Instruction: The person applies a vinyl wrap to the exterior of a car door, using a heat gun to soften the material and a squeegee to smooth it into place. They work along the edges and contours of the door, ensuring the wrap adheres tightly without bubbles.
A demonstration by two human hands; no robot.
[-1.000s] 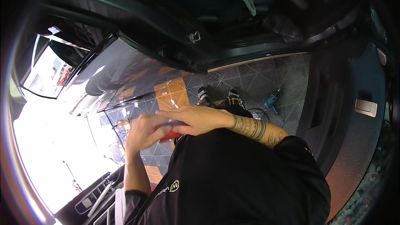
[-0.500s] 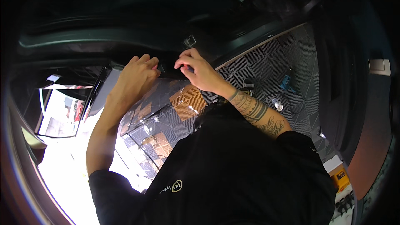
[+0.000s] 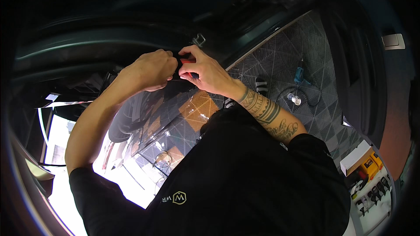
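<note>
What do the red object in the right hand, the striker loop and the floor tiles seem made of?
Red object: perhaps smooth plastic, judging by its even colour; partly hidden. Striker loop: likely bare metal, given its silvery shine. Floor tiles: possibly moulded plastic, with ribbed surface.

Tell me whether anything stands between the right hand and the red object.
Nothing visible does: the right hand holds the red object. The left hand is close by, to its left, not in between.

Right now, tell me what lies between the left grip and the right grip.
In the head view, a red object, held by the right grip, shows in the gap beside the left grip; the dark patch there is unclear.
</note>
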